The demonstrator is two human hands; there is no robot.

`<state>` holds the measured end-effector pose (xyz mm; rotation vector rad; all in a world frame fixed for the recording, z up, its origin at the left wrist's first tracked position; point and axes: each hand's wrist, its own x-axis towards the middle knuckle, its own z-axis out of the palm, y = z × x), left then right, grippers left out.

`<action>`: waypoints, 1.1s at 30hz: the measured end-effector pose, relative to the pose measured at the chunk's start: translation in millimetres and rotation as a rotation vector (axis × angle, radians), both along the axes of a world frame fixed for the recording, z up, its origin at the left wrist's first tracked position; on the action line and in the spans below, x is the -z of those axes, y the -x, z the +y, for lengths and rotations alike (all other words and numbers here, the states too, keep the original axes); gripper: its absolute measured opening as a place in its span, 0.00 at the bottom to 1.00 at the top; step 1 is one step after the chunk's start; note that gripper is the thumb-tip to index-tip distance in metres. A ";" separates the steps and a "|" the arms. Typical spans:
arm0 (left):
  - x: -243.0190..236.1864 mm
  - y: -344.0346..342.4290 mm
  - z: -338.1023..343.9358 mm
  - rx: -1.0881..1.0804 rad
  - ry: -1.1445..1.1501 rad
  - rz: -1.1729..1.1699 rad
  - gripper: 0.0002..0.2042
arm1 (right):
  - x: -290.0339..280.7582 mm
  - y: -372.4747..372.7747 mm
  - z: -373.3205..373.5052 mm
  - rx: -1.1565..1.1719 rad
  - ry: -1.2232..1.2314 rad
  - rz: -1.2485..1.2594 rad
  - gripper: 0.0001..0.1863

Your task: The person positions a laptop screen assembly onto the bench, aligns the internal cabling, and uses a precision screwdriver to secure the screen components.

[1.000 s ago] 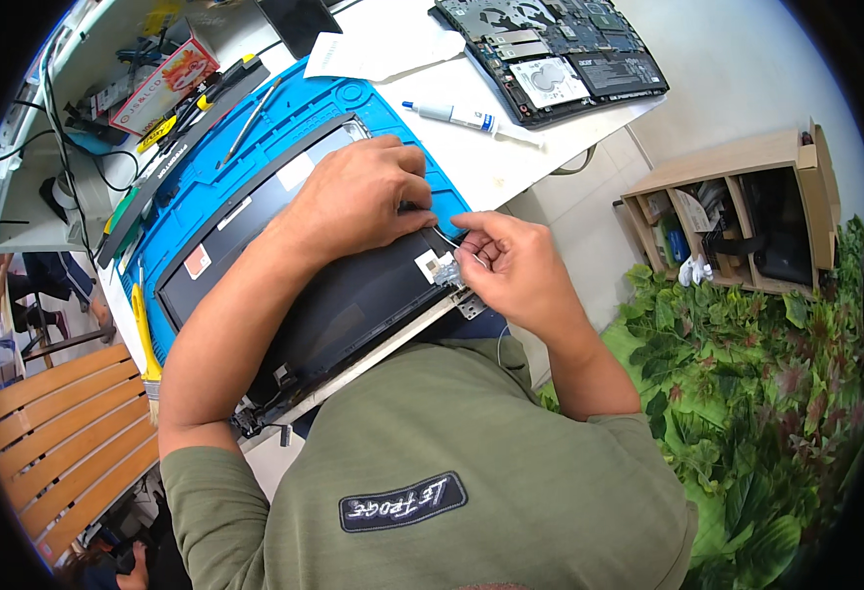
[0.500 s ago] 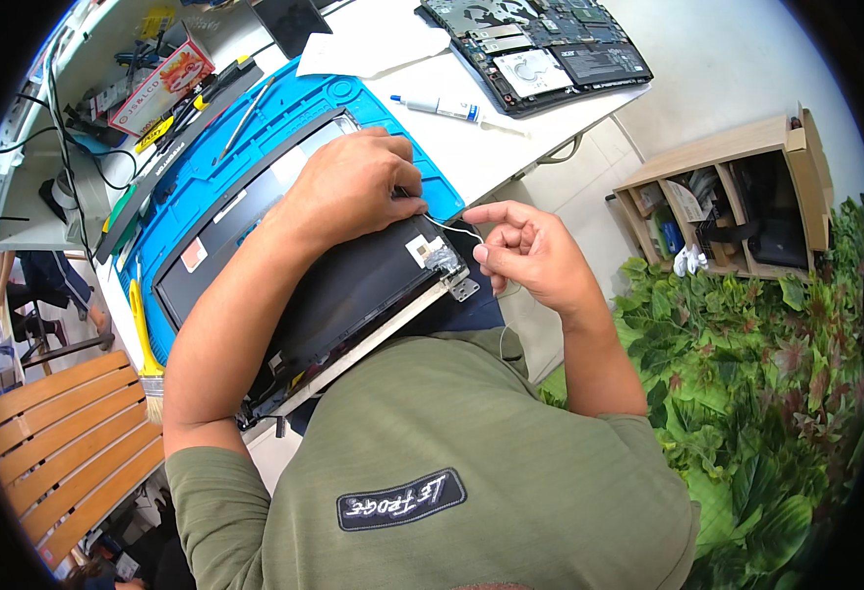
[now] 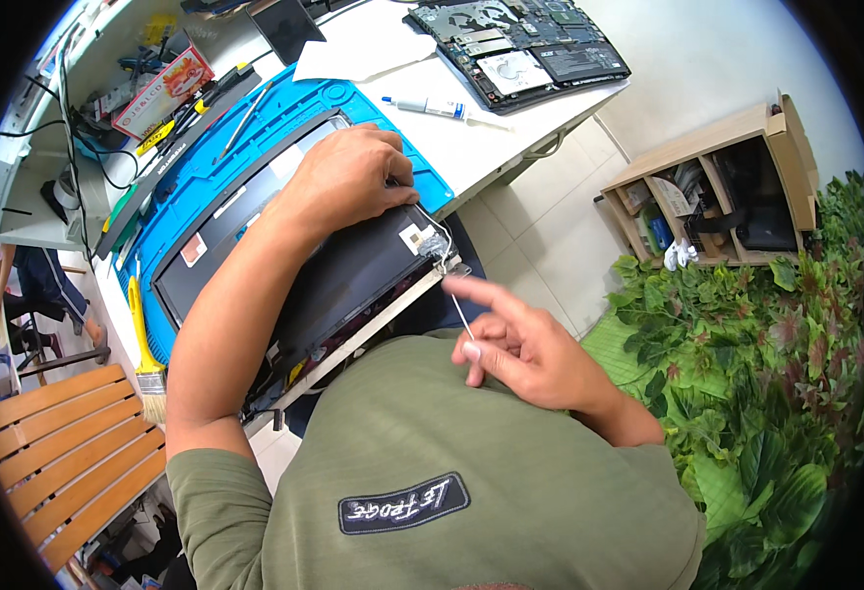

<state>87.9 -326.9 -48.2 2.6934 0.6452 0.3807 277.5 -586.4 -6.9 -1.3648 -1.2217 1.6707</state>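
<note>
A black laptop screen assembly (image 3: 358,270) lies tilted across the blue work mat's edge, close to my body. My left hand (image 3: 353,177) rests over its far right edge, fingers curled and thumb pressing a thin white cable (image 3: 461,313) where it leaves the fingertips. From there the cable passes the foil-covered corner and metal hinge (image 3: 458,267) and runs down to my right hand (image 3: 525,344). That hand pinches the cable between thumb and fingers, with the index finger stretched toward the hinge. What lies under my left palm is hidden.
The blue mat (image 3: 353,103) covers part of the white table. An opened laptop base (image 3: 525,54), a white-and-blue syringe tube (image 3: 424,106) and a white sheet (image 3: 363,59) lie beyond. A yellow brush (image 3: 142,339) is at the left; a wooden shelf (image 3: 717,187) stands right.
My right hand has moved down and toward my body, drawing the cable around the hinge corner. The left hand stays at the screen's edge. The view has shifted slightly.
</note>
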 end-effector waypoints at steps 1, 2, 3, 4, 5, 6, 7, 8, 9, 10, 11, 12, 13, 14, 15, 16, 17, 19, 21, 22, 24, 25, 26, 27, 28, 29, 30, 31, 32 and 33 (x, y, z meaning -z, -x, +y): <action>0.0 0.2 -0.5 -0.005 -0.005 0.000 0.08 | -6.7 -1.0 -2.5 -0.067 0.000 -0.053 0.29; 0.1 0.4 -1.4 -0.013 0.003 0.013 0.08 | -9.9 -2.3 -4.8 -0.121 -0.056 -0.081 0.29; -0.9 0.1 -1.9 -0.021 0.008 0.025 0.08 | -12.4 -3.9 -6.3 -0.174 -0.115 -0.111 0.28; -2.0 0.2 -2.1 -0.030 0.013 0.037 0.08 | -15.6 -5.5 -7.1 -0.229 -0.174 -0.140 0.28; -3.2 0.7 -2.0 -0.031 0.023 0.053 0.09 | -24.5 -7.1 -5.8 -0.270 -0.053 -0.039 0.29; -3.7 0.0 -1.6 -0.032 0.034 0.069 0.09 | -32.2 -2.4 -5.8 -0.206 -0.019 0.096 0.30; -4.3 -1.1 -1.8 -0.029 0.046 0.084 0.10 | -40.4 7.5 -5.8 -0.139 0.016 0.230 0.31; -3.8 -2.4 -1.8 -0.020 0.038 0.070 0.10 | -43.9 17.8 -4.8 -0.072 0.051 0.366 0.33; -3.3 0.5 -1.6 -0.019 0.028 0.059 0.09 | -42.2 27.7 1.6 -0.079 -0.002 0.467 0.41; -4.0 -2.0 -0.3 -0.004 0.019 0.044 0.09 | -35.8 46.2 4.0 -0.017 -0.110 0.514 0.44; -5.8 -2.3 1.4 0.000 0.028 0.073 0.09 | -24.0 69.6 8.5 0.038 -0.214 0.566 0.46; -8.2 -4.4 3.4 0.009 0.038 0.095 0.09 | -14.2 85.7 14.0 -0.003 -0.324 0.472 0.49; -8.6 -6.1 4.7 0.015 0.049 0.121 0.09 | -2.8 101.4 20.2 -0.036 -0.434 0.381 0.52; -9.0 -6.6 6.4 0.032 0.044 0.115 0.09 | -4.2 107.7 27.6 -0.159 -0.495 0.173 0.54; -9.1 -5.0 7.6 0.045 0.042 0.112 0.09 | -4.8 114.7 34.9 -0.283 -0.573 -0.028 0.57; -8.7 -4.4 8.0 0.060 0.039 0.109 0.10 | -9.2 123.6 37.8 -0.352 -0.685 -0.287 0.53; -7.7 -4.7 7.7 0.058 0.036 0.106 0.09 | -18.6 121.8 35.8 -0.547 -0.586 -0.480 0.46; -7.5 -2.8 6.5 0.055 0.038 0.101 0.09 | -37.7 109.6 34.6 -0.736 -0.515 -0.624 0.34; -7.3 1.9 3.5 0.023 0.037 0.108 0.09 | -33.2 74.4 23.2 -0.734 -0.601 -0.525 0.24; -7.3 4.1 1.1 0.006 0.036 0.109 0.09 | -24.8 53.0 25.6 -0.458 -0.643 -0.426 0.17; -5.1 0.8 -1.1 0.009 0.015 0.054 0.09 | -9.0 11.2 40.1 0.080 -0.757 -0.378 0.07; -1.6 0.1 -1.7 0.009 0.006 0.032 0.09 | 3.8 -11.7 57.6 0.175 -0.680 -0.450 0.08; 0.1 1.6 -1.8 0.008 0.006 0.021 0.09 | 18.3 -29.8 74.6 0.189 -0.570 -0.420 0.10; 1.3 3.6 -0.9 0.005 0.005 0.008 0.09 | 30.4 -37.2 91.4 0.210 -0.408 -0.346 0.10; 2.4 3.5 -0.4 0.006 0.006 -0.005 0.09 | 43.9 -42.6 107.1 0.194 -0.359 -0.279 0.11; 2.7 3.7 -1.0 0.000 0.012 -0.015 0.09 | 57.8 -44.8 122.8 0.176 -0.310 -0.209 0.11; 2.5 4.2 -1.6 -0.005 0.017 -0.024 0.09 | 61.9 -43.0 134.2 0.157 -0.261 -0.138 0.12; 2.0 4.1 -1.9 -0.011 0.022 -0.033 0.09 | 64.4 -42.7 141.8 0.126 -0.217 -0.124 0.12; 1.4 2.9 -1.8 -0.009 0.033 -0.039 0.08 | 66.2 -42.5 148.0 0.096 -0.174 -0.111 0.12; 1.9 4.2 -1.7 -0.013 0.044 -0.041 0.08 | 67.3 -39.9 153.0 0.060 -0.129 -0.094 0.12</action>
